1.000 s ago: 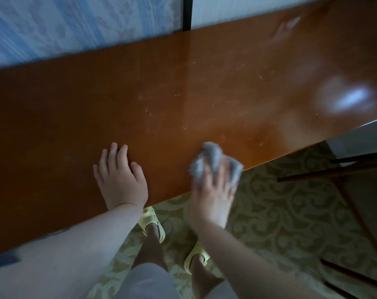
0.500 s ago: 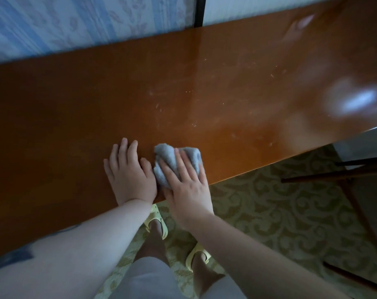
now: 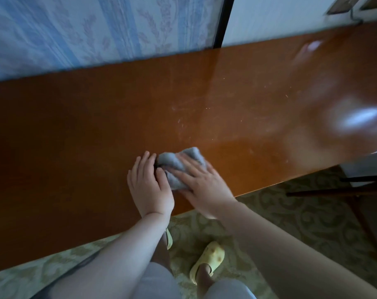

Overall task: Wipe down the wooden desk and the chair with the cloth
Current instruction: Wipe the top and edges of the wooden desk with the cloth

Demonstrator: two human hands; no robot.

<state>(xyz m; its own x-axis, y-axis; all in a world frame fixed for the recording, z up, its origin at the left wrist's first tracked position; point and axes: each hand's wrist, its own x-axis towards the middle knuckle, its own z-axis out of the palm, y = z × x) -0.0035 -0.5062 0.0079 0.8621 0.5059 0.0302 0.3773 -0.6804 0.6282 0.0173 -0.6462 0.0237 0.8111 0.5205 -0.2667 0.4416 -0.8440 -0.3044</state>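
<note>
Right hand (image 3: 201,186): fingers spread nearly straight, pressed flat on a crumpled grey cloth (image 3: 178,167) near the front edge of the glossy reddish-brown wooden desk (image 3: 75,130). Left hand (image 3: 150,186): laid flat on the desktop, fingers extended, nothing gripped, touching the cloth's left side. Dark chair frame (image 3: 342,190) is seen at right.

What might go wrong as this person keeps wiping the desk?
The cloth is bunched small under the right hand, so it may cover little with each pass and miss the pale specks farther back on the desk. The left hand rests flat beside the cloth and may leave fresh marks. Both work near the front edge, so the cloth might slip off.
</note>
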